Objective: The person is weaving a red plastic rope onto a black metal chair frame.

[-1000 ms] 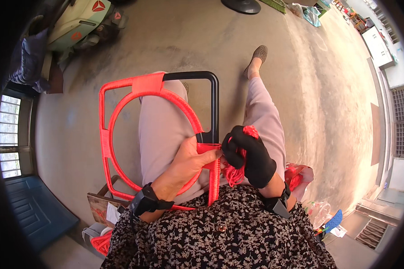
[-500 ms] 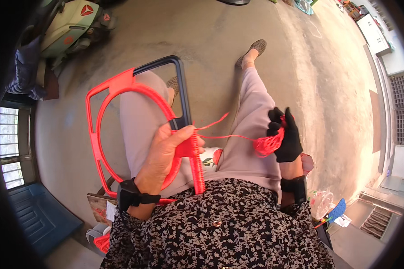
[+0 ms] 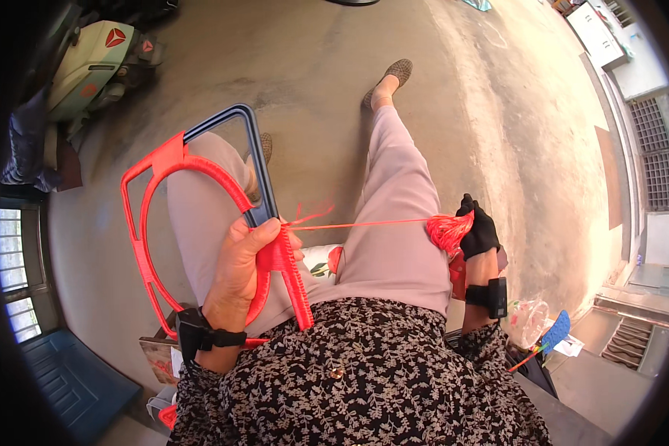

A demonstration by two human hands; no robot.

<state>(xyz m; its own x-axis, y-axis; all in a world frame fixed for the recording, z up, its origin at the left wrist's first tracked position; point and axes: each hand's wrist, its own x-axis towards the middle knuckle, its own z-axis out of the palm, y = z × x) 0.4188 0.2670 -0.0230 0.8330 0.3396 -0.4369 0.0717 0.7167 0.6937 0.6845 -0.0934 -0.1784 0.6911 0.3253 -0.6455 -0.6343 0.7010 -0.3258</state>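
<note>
Red frame (image 3: 172,201) resting on lap, dark frame (image 3: 256,160) behind it. Left hand (image 3: 241,271) closed around red frame's wrapped right bar. Right hand (image 3: 477,232), black-gloved, well right of red frame, gripping red cord bundle (image 3: 447,230). Taut strand (image 3: 364,222) spanning bar to bundle.

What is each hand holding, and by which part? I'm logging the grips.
Left hand grips the red and black plastic frame at its wrapped bar. Gloved right hand holds a red cord bundle at the strand's end.
</note>
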